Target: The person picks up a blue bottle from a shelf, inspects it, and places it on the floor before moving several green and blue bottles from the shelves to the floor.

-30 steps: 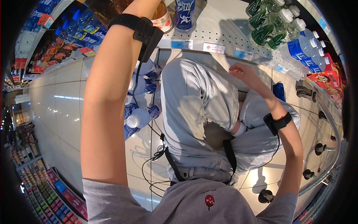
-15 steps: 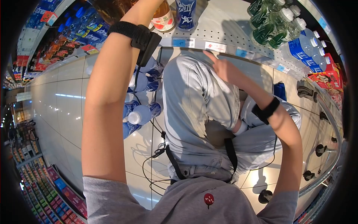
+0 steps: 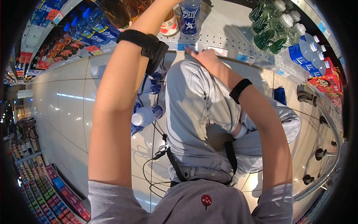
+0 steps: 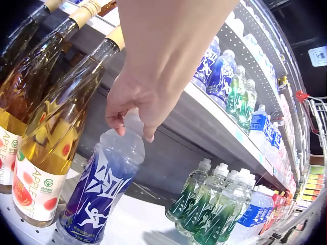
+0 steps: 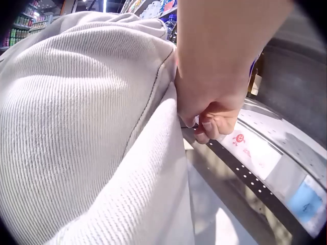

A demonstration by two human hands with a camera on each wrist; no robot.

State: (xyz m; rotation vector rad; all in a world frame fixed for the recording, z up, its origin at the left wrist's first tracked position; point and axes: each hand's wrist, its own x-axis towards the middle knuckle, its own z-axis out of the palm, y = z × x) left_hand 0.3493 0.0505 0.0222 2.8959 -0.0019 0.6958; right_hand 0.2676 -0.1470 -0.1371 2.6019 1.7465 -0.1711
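Observation:
A sports drink bottle [image 4: 102, 189] with a blue label stands on the shelf's front part. From above, my left hand [image 4: 140, 99] pinches its pale cap between thumb and fingers; in the head view the frame's top edge cuts that hand off. Close beside the bottle is a glass bottle of apple cider [image 4: 43, 178]. My right hand [image 3: 207, 58] is at the shelf's front edge, index finger stretched out at a blue price tag [image 3: 182, 47]. In the right wrist view its other fingers [image 5: 217, 127] are bent inward, next to a label with a red print [image 5: 248, 148].
Green-labelled bottles [image 3: 274, 28] stand at the shelf's right, with water bottles [image 3: 307, 56] beyond. Several blue-labelled bottles [image 3: 143, 115] are on the floor left of my bent knee [image 3: 184, 74]. A metal cart frame [image 3: 335, 149] is at the right. Cables [image 3: 151, 160] trail over the tiles.
My right hand has moved up and left from over my knee to the shelf's price strip, its index finger now extended. The left arm has shifted slightly right, its hand now over the blue-labelled bottle.

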